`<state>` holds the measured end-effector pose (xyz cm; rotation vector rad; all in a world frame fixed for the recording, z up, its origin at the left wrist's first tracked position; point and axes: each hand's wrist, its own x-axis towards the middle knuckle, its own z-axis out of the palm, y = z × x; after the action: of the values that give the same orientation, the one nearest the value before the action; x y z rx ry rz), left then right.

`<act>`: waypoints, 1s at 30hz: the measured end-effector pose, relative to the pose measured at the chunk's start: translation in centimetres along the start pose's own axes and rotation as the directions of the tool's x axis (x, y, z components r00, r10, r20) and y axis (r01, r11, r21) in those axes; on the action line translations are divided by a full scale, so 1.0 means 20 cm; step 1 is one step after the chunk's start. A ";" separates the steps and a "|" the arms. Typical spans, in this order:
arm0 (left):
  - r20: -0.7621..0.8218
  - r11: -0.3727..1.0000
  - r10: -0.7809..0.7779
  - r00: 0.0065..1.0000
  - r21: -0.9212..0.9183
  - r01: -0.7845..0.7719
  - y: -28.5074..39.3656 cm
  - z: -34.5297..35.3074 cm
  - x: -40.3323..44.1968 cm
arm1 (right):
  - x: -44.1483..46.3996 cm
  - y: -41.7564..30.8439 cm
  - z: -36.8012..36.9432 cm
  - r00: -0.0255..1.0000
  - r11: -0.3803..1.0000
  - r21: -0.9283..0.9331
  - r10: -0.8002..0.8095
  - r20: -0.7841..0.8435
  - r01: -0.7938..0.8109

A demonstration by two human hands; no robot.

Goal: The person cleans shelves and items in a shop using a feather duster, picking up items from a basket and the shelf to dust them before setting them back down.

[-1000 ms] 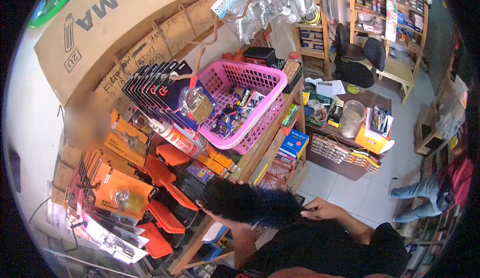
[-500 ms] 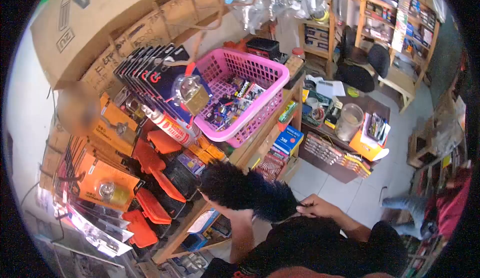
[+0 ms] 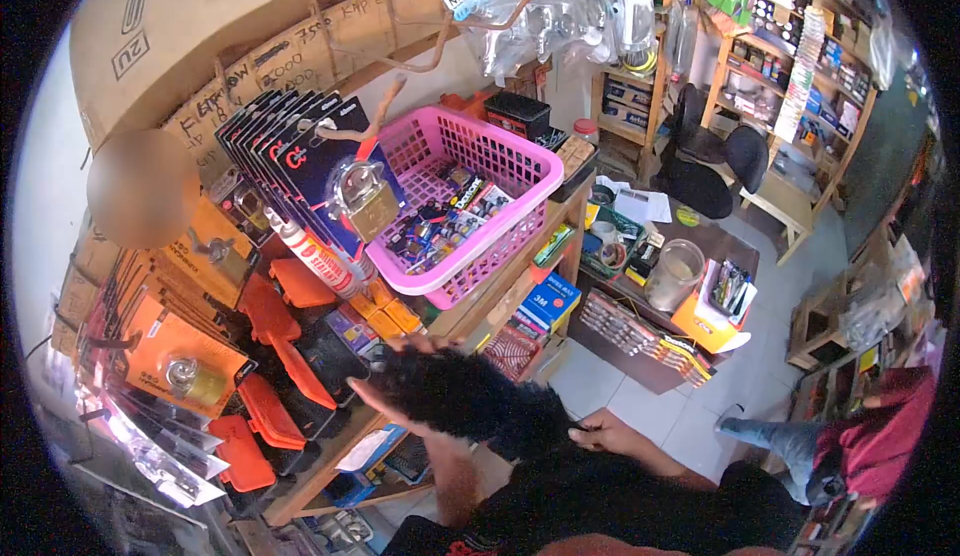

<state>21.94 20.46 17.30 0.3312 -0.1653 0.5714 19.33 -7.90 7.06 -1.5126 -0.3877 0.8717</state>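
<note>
Fingers of the right hand (image 3: 607, 433) grip the black duster (image 3: 485, 396) at one end; those of the left hand (image 3: 407, 418) cup the other, ideally lightly.

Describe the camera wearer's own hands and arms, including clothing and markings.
The left hand and right hand are bare, with no gloves or watch visible. Both forearms are uncovered. The sleeves are black and look short, matching the black top. A small red marking shows on black cloth near the left arm, too cut off to read.
</note>
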 end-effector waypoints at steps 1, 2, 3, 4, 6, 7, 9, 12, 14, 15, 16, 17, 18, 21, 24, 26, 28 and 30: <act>0.179 0.999 0.005 0.984 -0.052 0.004 0.02 -0.01 0.04 | 0.02 0.02 -0.01 0.996 0.993 -0.094 -0.078 -0.036 0.074; 0.287 1.000 0.018 0.958 -0.004 -0.018 0.04 -0.02 0.09 | 0.02 0.02 -0.02 0.993 0.995 -0.075 -0.079 -0.086 0.073; 0.203 1.000 -0.003 0.979 0.011 0.000 0.03 -0.01 0.08 | 0.03 -0.01 -0.03 0.988 0.996 -0.054 -0.080 -0.135 0.073; 0.112 0.999 -0.021 0.993 0.027 0.018 0.03 0.00 0.06 | 0.04 -0.03 -0.04 0.981 0.997 -0.032 -0.076 -0.180 0.071; -0.007 0.995 -0.039 0.999 0.092 0.039 -0.01 0.03 0.02 | 0.05 -0.03 -0.10 0.982 0.991 -0.094 -0.113 -0.149 0.099; -0.024 0.988 -0.045 0.999 0.144 0.048 -0.04 0.07 0.01 | 0.04 -0.01 -0.13 0.985 0.992 -0.086 -0.102 -0.139 0.090; 0.043 0.976 -0.034 0.999 0.215 0.024 -0.04 0.15 0.04 | 0.00 0.05 -0.24 0.991 0.997 -0.053 -0.069 -0.115 0.064; -0.048 0.942 0.076 0.996 0.332 -0.056 -0.06 0.27 0.05 | -0.01 0.13 -0.39 0.992 1.000 0.022 -0.014 -0.123 0.017; -0.113 0.943 0.038 0.993 0.332 0.002 -0.14 0.22 0.04 | 0.03 0.15 -0.46 0.997 0.998 -0.034 -0.049 -0.064 0.047; -0.099 0.969 0.028 0.995 0.247 -0.003 -0.15 0.22 0.04 | 0.06 0.14 -0.50 0.995 0.993 -0.065 -0.099 -0.033 0.096; -0.088 0.988 0.019 0.996 0.155 -0.005 -0.16 0.21 0.05 | 0.09 0.14 -0.53 0.988 0.984 -0.092 -0.153 -0.004 0.152; -0.075 0.998 0.009 0.997 0.067 -0.004 -0.16 0.21 0.06 | 0.10 0.14 -0.56 0.988 0.979 -0.130 -0.156 0.004 0.155; -0.068 0.997 -0.020 0.998 -0.077 0.015 -0.16 0.21 0.07 | 0.12 0.14 -0.57 0.983 0.975 -0.127 -0.181 0.027 0.183; -0.012 0.989 -0.120 0.993 -0.083 0.119 -0.21 0.20 0.06 | 0.13 0.08 -0.57 0.979 0.974 -0.094 -0.204 0.032 0.206; -0.065 0.970 -0.194 0.979 -0.163 0.181 -0.31 0.31 0.04 | 0.14 0.02 -0.59 0.991 0.989 -0.056 -0.136 -0.010 0.136; -0.413 0.987 -0.152 0.898 -0.017 0.159 -0.35 0.35 0.04 | 0.16 0.09 -0.64 0.989 0.988 -0.047 -0.148 -0.016 0.147; -0.045 0.962 -0.269 0.962 -0.058 0.266 -0.38 0.27 0.04 | 0.18 0.06 -0.67 0.953 0.943 -0.150 -0.283 0.107 0.297; 0.163 0.967 -0.251 0.954 -0.013 0.256 -0.42 0.22 0.06 | 0.16 -0.10 -0.69 0.931 0.890 -0.287 -0.309 0.193 0.355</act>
<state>27.41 12.81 19.60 0.3589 -0.2824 0.2868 31.77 -14.95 6.96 -1.6161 -0.9034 0.6641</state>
